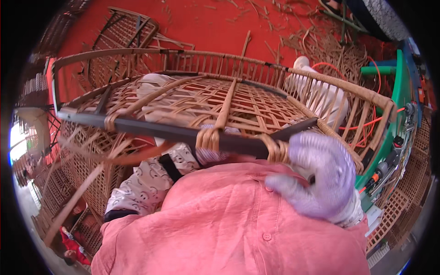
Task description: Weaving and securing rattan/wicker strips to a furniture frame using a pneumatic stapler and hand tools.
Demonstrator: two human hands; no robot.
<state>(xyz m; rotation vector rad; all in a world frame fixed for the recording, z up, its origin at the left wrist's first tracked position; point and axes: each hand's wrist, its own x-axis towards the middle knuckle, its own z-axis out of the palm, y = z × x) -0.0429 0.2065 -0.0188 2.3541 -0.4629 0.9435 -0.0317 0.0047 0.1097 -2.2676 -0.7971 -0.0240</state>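
As a wicker frame [226,107] spans the legs [340,114], its black bar [158,130] obscuring the left hand's [211,155] grip, the right hand's [327,176] thumb and fingers stand apart; cane scraps [316,39] litter red floor [197,23] beyond.

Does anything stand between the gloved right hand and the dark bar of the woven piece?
Only the rightmost rattan wrapping, around the dark bar, lies there, close beside the right hand; nothing else visible is in the way. Contact is unclear.
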